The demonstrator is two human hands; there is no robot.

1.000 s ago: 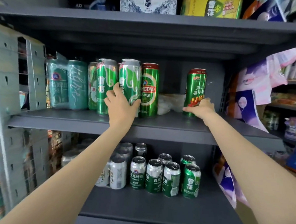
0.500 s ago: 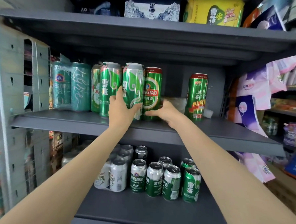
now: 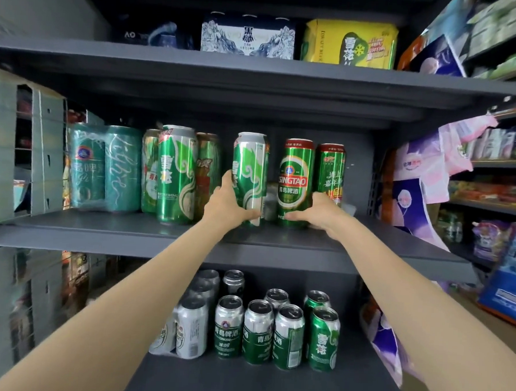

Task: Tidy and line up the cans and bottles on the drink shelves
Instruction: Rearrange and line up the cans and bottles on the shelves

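Note:
On the middle shelf (image 3: 159, 238) my left hand (image 3: 229, 204) grips a tall green and silver can (image 3: 250, 171) near its base. My right hand (image 3: 318, 213) holds the foot of a green Tsingtao can (image 3: 296, 170) just to its right. A second green can with red lettering (image 3: 330, 169) stands right behind that one. Further left stand a matching green and silver can (image 3: 176, 173), two cans behind it and a teal shrink-wrapped pack (image 3: 106, 166). A gap separates the left group from the can in my left hand.
The lower shelf (image 3: 241, 382) carries several short green and silver cans (image 3: 258, 333). Boxed packs (image 3: 348, 43) sit on the top shelf. Grey crates (image 3: 20, 153) stand at the left. Hanging packets (image 3: 422, 174) and other shelves fill the right side.
My left hand has carried the green and silver can rightward, away from the left group. My right hand went from the red-lettered can to the Tsingtao can, which now stands further right, beside it.

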